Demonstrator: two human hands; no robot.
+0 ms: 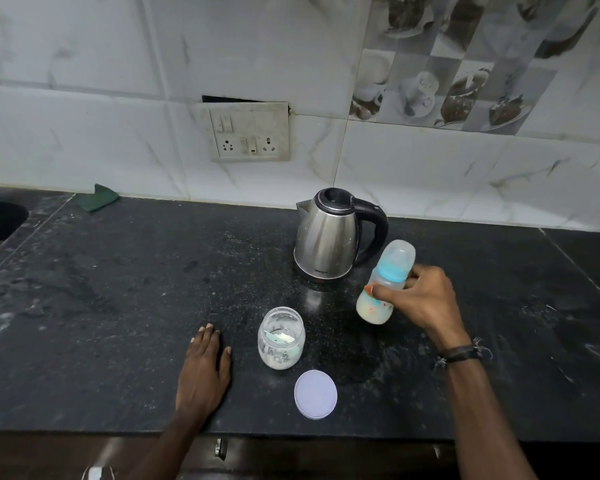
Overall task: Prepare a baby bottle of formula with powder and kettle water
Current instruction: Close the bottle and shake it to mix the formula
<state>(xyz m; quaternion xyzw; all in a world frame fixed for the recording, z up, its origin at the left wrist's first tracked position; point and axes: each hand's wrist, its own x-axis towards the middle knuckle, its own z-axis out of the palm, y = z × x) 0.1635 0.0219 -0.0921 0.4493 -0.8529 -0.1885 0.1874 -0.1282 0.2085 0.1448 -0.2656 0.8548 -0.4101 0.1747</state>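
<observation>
On counter, R hand grips capped bottle, L hand flat

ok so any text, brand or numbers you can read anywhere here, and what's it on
Kettle: small white brand print low on the steel body, too small and blurred to read.
Bottle, held in the right hand: coloured printed marks, no legible words or numbers.
Jar: something pale green inside, no text legible.
Lid: plain, no text.
Switchboard: no readable markings.
</observation>
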